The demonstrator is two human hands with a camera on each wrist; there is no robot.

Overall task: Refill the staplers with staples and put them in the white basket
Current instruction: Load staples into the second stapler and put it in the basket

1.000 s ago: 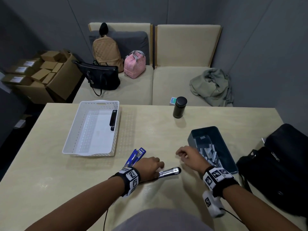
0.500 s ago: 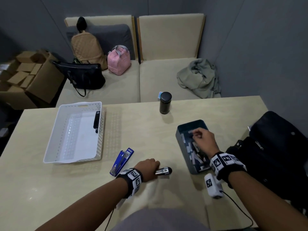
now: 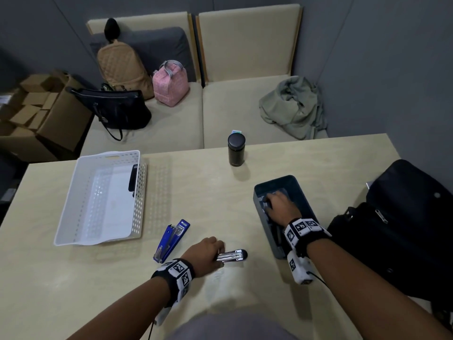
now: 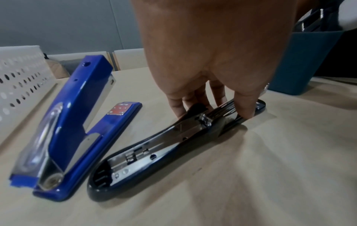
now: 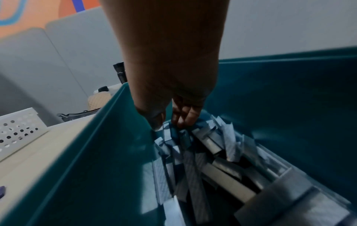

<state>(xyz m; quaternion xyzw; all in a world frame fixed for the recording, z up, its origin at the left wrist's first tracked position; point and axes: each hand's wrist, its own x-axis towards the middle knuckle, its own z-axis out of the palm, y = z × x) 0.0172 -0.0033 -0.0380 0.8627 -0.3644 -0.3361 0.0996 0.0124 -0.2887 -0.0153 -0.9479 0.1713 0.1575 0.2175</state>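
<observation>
An opened black stapler [image 3: 231,255] lies flat near the table's front edge. My left hand [image 3: 208,253] grips its metal magazine [image 4: 222,111] between thumb and fingers [image 4: 245,107]. Just left of it lies a blue stapler [image 3: 171,239], hinged open [image 4: 67,130]. My right hand [image 3: 282,207] is down inside the dark teal bin [image 3: 274,182]. Its thumb and fingertips [image 5: 183,119] come close together on the pile of staple strips [image 5: 193,160]; whether they hold one is unclear. The white basket [image 3: 73,217] stands at the left with another black stapler [image 3: 133,177] inside.
A black flask [image 3: 235,149] stands at the table's far edge. A black bag [image 3: 404,229] fills the right side of the table, beside the bin. Behind the table is a beige sofa with bags and a green garment [image 3: 294,106]. Cardboard boxes [image 3: 36,114] sit far left.
My right hand has gone from the table beside the black stapler into the teal bin, then deeper into the staples. My left hand has stayed on the black stapler.
</observation>
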